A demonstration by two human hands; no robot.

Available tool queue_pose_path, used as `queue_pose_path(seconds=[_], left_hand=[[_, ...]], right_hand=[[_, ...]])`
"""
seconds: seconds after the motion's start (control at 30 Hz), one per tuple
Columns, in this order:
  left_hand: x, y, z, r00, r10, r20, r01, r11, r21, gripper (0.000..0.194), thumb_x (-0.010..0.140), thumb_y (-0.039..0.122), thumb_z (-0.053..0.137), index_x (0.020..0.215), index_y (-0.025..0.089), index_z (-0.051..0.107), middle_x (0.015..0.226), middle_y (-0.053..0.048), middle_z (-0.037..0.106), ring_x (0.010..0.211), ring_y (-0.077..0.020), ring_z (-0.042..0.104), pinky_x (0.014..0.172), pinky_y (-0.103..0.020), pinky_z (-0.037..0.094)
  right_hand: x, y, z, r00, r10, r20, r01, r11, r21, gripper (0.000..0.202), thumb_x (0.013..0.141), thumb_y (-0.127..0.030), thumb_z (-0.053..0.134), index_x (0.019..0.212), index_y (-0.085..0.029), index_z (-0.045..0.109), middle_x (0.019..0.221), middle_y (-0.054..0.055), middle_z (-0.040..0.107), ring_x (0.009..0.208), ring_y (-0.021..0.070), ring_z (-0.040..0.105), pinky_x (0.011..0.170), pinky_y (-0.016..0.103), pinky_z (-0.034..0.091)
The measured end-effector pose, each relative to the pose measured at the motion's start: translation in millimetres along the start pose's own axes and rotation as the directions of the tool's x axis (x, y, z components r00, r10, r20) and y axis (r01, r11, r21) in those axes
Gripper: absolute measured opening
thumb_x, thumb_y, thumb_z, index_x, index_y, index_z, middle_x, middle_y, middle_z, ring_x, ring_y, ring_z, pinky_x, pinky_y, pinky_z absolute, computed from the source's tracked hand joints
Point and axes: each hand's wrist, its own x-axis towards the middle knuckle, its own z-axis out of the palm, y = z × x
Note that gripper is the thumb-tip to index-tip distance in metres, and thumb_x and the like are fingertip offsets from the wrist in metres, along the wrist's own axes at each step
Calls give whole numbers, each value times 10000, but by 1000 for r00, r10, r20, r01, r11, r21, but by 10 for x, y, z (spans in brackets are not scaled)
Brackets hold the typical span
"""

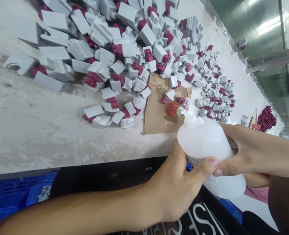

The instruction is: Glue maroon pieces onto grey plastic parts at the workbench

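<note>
Bottle (205, 140): white plastic, tipped between my two hands, its spout at the jar's mouth.
Left hand (181, 186): wrapped round the bottle's near side, thumb across it.
Right hand (245, 156): closed on the bottle's other side, thumb near my left thumb.
Jar (172, 109): glass, beyond my left hand, with red-orange liquid inside; I'd judge the filling partly done or just starting, with the bottle yet to be set down.
Cardboard (155, 114): under the jar, ahead of my left hand, stained wet, a few grey-and-red pieces (170, 94) on it.
Piles: many more such pieces farther ahead of both hands, along the bench (61, 130); how many are finished, I cannot tell.
Hard to see: whether anything flows from the spout, how full the bottle is, its label under my left hand, my right fingers behind it, and the forearms cut off by the edges.
</note>
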Motion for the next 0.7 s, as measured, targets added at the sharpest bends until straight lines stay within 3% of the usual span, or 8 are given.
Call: queue_pose_path(seconds=[0.3, 0.5, 0.7], left_hand=[[-15, 27, -8, 1000, 13, 4, -13, 999, 36, 748, 1062, 460, 847, 1718, 304, 522, 1634, -125, 723, 1571, -404, 634, 1364, -669, 498], [-28, 27, -23, 1000, 8, 20, -8, 999, 37, 660, 1074, 447, 833, 1661, 277, 584, 1667, -137, 696, 1598, -412, 609, 1369, -664, 492], [-43, -13, -36, 1000, -21, 23, 20, 998, 52, 669, 1080, 427, 828, 1675, 286, 555, 1640, -124, 720, 1577, -396, 634, 1357, -641, 516]], right_hand=[[-26, -129, 13, 999, 46, 2, -46, 999, 12, 642, 668, -319, 1010, 1281, -322, 819, 1075, -21, 910, 1020, 354, 863, 749, 321, 644], [26, 13, -21, 999, -9, 33, 10, 1000, -26, 762, 669, -330, 1005, 1396, -346, 775, 1101, -23, 911, 963, 349, 871, 703, 325, 658], [9, 35, -11, 1000, -8, -1, 8, 998, -64, 680, 685, -372, 1019, 1329, -334, 804, 1069, 0, 909, 952, 368, 868, 680, 340, 672]])
